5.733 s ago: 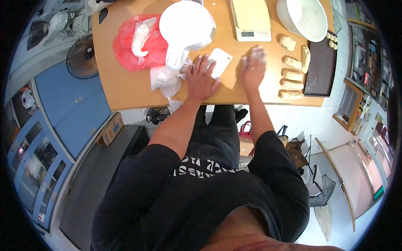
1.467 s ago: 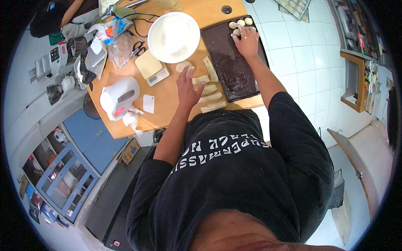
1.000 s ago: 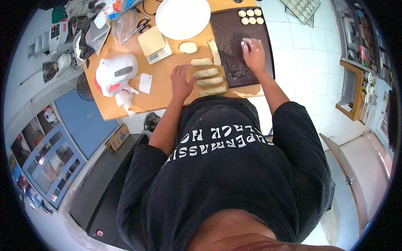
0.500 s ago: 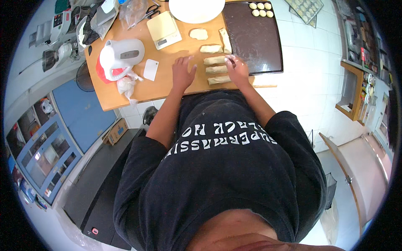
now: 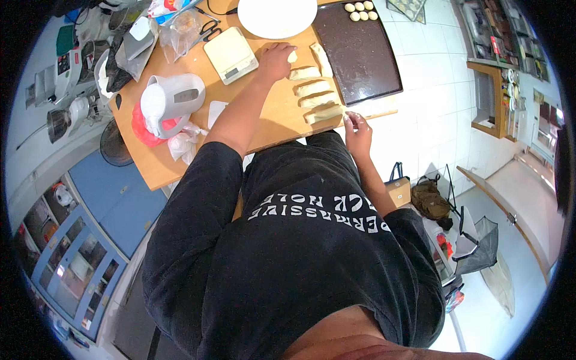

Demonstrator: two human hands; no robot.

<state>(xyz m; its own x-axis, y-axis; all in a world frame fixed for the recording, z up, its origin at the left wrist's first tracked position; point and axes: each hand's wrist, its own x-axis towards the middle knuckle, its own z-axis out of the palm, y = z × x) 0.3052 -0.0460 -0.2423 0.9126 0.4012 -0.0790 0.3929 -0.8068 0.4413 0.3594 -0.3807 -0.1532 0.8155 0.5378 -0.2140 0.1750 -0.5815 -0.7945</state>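
My left hand (image 5: 278,62) reaches over to the far part of the table, its fingers bent over a flat pale piece of dough (image 5: 293,57). Most of that dough is hidden under the hand. To its right and nearer lie several pale rolled strips of dough (image 5: 318,100); one of them points away from me along the tray's edge. Beside the end of the nearest strip (image 5: 324,114), my right hand (image 5: 358,129) hangs with fingers bent and apart, and I see nothing in it. A thin wooden stick (image 5: 381,114) juts past the table edge just beyond this hand.
Small dough balls (image 5: 361,11) sit at the far corner of a dark baking tray (image 5: 366,66). Left of the dough are a kitchen scale (image 5: 231,55), a white kettle (image 5: 171,102) and a white card (image 5: 216,113). Farther off lie a white round plate (image 5: 277,17) and scissors (image 5: 210,30).
My left hand has moved away from me and right, onto the flat dough. My right hand has drawn back toward me from the strips. The whole view has shifted and turned slightly.
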